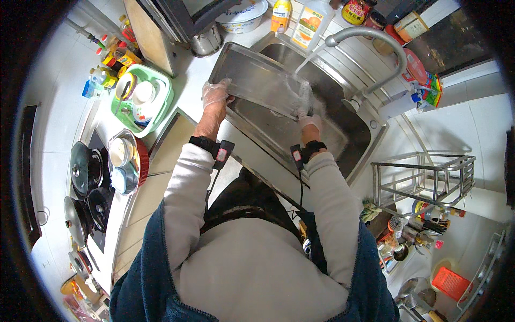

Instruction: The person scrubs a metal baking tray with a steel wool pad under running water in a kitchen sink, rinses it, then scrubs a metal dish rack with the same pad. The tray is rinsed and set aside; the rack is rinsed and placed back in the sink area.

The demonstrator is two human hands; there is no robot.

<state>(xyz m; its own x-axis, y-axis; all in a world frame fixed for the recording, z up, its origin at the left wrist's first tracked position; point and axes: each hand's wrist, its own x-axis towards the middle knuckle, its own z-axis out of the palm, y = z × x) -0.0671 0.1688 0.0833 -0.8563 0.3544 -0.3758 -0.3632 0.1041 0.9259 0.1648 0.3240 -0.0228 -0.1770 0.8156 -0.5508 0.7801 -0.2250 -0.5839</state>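
Observation:
A shallow rectangular tray (257, 76), greyish and wet, is tilted over the stainless steel sink (356, 124). Its left end is gripped by my left hand (216, 94), which wears a clear plastic glove. My right hand (310, 120), gloved the same way, holds the tray's right end low in the basin; its fingers are partly hidden by splashing water. From the grey gooseneck faucet (372, 32) a stream of water (310, 59) runs onto the right part of the tray. Both wrists carry black straps with small devices and cables.
A green dish basket (168, 98) with bowls stands left on the counter. Behind the sink are a yellow bottle (281, 16), a clear jug (313, 24) and jars. A metal wire rack (424, 177) sits at right. Lidded pans (81, 169) are on the stove at far left.

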